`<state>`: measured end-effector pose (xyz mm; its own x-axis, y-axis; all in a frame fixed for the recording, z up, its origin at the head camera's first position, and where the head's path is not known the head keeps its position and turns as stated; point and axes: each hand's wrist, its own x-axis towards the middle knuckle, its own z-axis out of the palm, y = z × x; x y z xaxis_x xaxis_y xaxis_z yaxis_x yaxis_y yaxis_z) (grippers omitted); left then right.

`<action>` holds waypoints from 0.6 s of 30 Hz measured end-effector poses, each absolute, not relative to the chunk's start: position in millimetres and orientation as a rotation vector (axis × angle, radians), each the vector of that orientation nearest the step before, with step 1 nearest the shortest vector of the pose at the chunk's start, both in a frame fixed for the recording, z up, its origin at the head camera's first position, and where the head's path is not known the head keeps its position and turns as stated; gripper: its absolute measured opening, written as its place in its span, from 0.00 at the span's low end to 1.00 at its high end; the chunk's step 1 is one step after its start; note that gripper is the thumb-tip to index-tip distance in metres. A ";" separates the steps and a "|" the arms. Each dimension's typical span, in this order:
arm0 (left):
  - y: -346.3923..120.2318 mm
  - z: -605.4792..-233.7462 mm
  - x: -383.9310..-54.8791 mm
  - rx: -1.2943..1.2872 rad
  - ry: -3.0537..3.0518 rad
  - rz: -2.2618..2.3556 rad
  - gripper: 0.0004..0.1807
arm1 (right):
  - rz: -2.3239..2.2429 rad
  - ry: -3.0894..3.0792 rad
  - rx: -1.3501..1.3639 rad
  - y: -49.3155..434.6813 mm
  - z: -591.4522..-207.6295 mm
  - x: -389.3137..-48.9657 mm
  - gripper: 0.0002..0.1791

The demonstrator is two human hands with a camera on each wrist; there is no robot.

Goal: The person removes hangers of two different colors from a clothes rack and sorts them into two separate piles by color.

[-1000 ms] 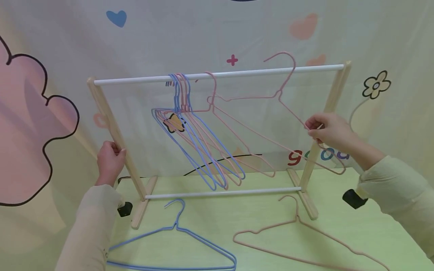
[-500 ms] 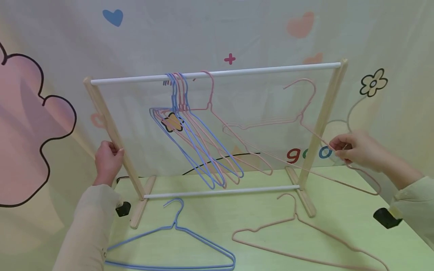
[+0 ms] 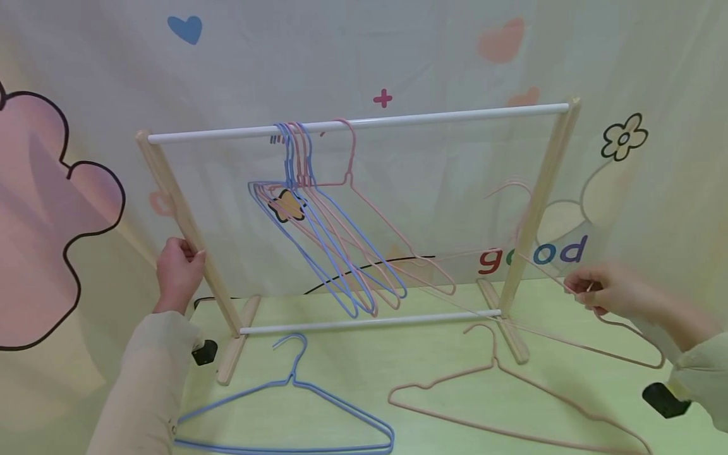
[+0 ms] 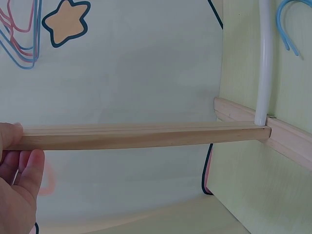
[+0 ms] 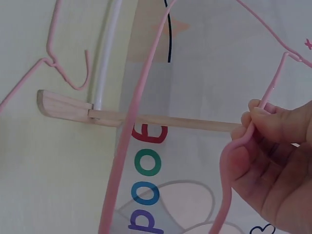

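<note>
Whereas the pink wire clothes hanger (image 5: pixel 125 141) had its hook above the top rail (image 3: pixel 455 115) one second earlier, the hook now sat below it. The right grip (image 3: pixel 613 291) pinched the hanger's arm right of the right upright (image 3: pixel 553 161), so the hanger apparently depended on that grip alone. The left grip (image 3: pixel 179 275) clasped the left upright (image 3: pixel 180 212). Backdrop lettering (image 3: pixel 537 254) read "good"; no brand was legible.
</note>
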<state>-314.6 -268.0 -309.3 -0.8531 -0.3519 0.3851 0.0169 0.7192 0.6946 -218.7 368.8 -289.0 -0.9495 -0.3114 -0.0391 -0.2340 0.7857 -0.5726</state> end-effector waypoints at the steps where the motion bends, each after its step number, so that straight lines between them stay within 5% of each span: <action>1: -268.2 -309.6 -314.6 0.255 -2.424 -0.986 0.16 | -0.890 2.828 -0.447 370.2 -292.8 -217.9 0.07; 18: -269.2 -309.8 -314.9 0.260 -2.427 -0.989 0.16 | -1.152 2.475 -0.536 383.2 -340.4 -206.1 0.08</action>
<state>-314.9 -269.2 -309.8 -0.8557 -0.3529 0.3785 0.0121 0.7177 0.6963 -206.1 383.2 -340.4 -0.8643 -0.4773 -0.1586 -0.1862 0.5965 -0.7807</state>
